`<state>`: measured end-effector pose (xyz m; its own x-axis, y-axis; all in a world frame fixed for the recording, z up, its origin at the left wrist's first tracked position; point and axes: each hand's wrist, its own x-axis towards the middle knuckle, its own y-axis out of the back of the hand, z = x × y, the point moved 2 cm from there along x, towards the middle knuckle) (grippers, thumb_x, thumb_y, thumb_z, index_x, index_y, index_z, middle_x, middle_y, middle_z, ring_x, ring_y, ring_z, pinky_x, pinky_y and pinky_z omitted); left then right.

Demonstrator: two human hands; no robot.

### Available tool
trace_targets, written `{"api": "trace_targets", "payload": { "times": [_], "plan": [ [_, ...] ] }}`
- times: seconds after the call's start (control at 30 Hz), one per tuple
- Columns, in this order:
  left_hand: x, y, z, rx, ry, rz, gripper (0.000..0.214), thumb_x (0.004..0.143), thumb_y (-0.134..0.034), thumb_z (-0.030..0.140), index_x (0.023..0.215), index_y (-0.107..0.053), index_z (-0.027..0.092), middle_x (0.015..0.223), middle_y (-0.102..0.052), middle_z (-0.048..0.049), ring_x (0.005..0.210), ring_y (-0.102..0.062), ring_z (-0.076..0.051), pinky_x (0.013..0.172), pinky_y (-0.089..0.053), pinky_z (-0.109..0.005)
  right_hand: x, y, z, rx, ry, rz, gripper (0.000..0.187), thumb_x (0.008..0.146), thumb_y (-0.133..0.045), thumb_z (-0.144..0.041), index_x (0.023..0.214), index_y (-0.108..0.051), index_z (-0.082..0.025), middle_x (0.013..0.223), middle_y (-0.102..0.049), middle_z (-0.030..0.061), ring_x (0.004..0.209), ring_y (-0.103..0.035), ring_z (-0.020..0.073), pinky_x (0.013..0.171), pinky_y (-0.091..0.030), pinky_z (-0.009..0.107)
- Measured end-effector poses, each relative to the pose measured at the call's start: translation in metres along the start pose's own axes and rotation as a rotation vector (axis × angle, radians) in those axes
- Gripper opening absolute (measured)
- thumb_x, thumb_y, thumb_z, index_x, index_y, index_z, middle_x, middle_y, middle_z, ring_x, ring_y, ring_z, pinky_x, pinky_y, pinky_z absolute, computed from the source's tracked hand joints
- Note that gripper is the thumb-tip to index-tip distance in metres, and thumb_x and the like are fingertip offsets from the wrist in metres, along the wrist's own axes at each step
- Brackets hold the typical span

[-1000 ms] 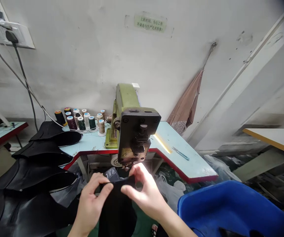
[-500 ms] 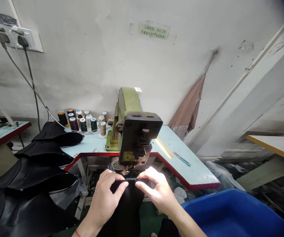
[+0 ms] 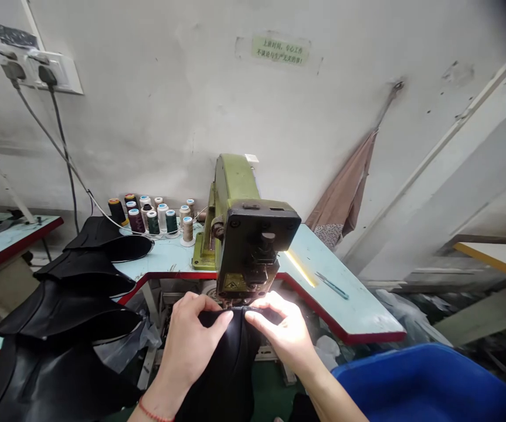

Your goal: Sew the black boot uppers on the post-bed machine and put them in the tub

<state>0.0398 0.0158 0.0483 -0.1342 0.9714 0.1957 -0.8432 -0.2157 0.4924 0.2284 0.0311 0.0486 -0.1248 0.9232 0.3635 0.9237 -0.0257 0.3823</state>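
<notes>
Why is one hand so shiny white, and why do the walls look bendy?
Head view: a bright light under the sewing machine washes out the right hand; the black fabric shows little detail; the wide lens bows the wall trim; the top right corner is dark.

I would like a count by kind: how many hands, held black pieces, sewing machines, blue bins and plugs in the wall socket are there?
hands, left hand and right hand: 2
black piece, pinched by both: 1
sewing machine: 1
blue bin: 1
plugs: 2
total: 7
</notes>
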Motion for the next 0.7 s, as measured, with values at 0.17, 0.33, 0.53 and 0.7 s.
{"api": "trace_targets", "payload": {
  "times": [0.17,0.33,0.53,0.7],
  "plan": [
    [0.001,0.004,-0.011,-0.047,0.004,0.008,0.022,0.075,-0.064,0.045,0.067,-0.062,0.024,0.078,-0.062,-0.0012,0.083,-0.06,-0.023,0.084,-0.044,-0.039,-0.002,-0.008,-0.007,-0.002,0.036,0.053,0.009,0.077,-0.071,-0.026,0.071,-0.067,-0.021,0.077,-0.068,0.0005,0.076,-0.062,0.0188,0.073,-0.048,0.03],
    [0.0,0.007,-0.019,-0.079,0.015,0.015,0.023,0.075,-0.064,0.045,0.069,-0.061,0.023,0.077,-0.061,-0.0007,0.078,-0.059,-0.021,0.077,-0.045,-0.036,-0.004,-0.019,-0.011,-0.015,0.061,0.085,0.008,0.078,-0.07,-0.025,0.073,-0.066,-0.02,0.074,-0.066,0.0006,0.072,-0.062,0.0177,0.07,-0.048,0.029],
    [0.003,0.011,-0.025,-0.066,-0.102,0.03,0.02,0.08,-0.063,0.041,0.073,-0.058,0.022,0.082,-0.059,-0.0004,0.085,-0.059,-0.021,0.086,-0.046,-0.037,-0.014,-0.025,-0.016,-0.151,0.229,0.153,0.009,0.082,-0.067,-0.025,0.076,-0.064,-0.02,0.07,-0.064,0.0016,0.068,-0.058,0.0173,0.065,-0.046,0.03],
    [-0.042,-0.001,-0.05,0.0,-0.197,0.154,0.016,0.084,-0.061,0.035,0.096,-0.06,0.024,0.105,-0.061,-0.0061,0.106,-0.057,-0.026,0.095,-0.047,-0.044,-0.031,-0.022,-0.007,-0.143,0.158,-0.002,0.015,0.085,-0.064,-0.032,0.075,-0.065,-0.02,0.067,-0.064,0.0014,0.063,-0.056,0.0168,0.06,-0.044,0.028]
  ]
}}
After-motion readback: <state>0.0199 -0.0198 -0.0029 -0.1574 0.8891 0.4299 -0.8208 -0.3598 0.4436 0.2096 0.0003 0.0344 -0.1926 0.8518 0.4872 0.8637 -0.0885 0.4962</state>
